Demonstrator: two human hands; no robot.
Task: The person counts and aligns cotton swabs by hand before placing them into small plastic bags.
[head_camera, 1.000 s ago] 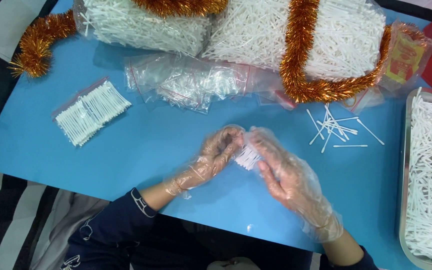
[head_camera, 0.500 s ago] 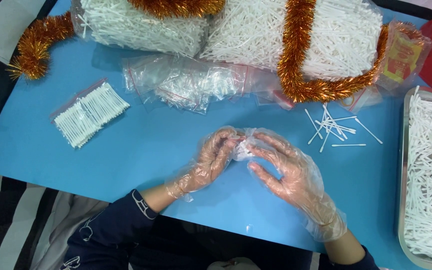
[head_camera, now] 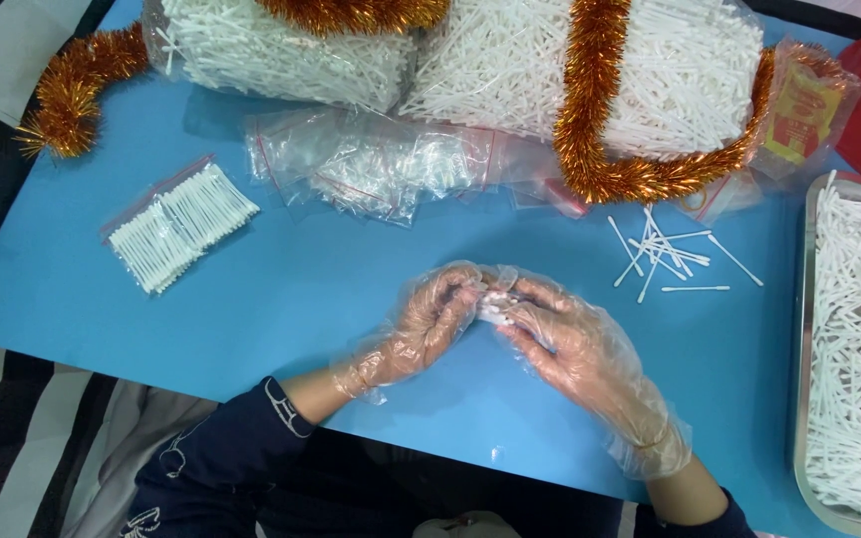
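Both hands wear clear plastic gloves and meet at the middle of the blue table (head_camera: 291,289). My left hand (head_camera: 429,321) and my right hand (head_camera: 572,339) pinch a small clear bag of white cotton swabs (head_camera: 495,301) between their fingertips; the fingers cover most of it. A filled flat bag of swabs (head_camera: 181,225) lies to the left. Loose swabs (head_camera: 668,255) are scattered to the right of my hands.
A heap of empty clear zip bags (head_camera: 376,167) lies behind my hands. Two large bags of swabs (head_camera: 510,60) sit at the far edge, draped with orange tinsel (head_camera: 590,110). A metal tray (head_camera: 802,329) full of swabs stands at the right edge.
My right hand opened away from the small bag half a second ago and has closed back onto it. The bag has shifted slightly upward between the fingertips.
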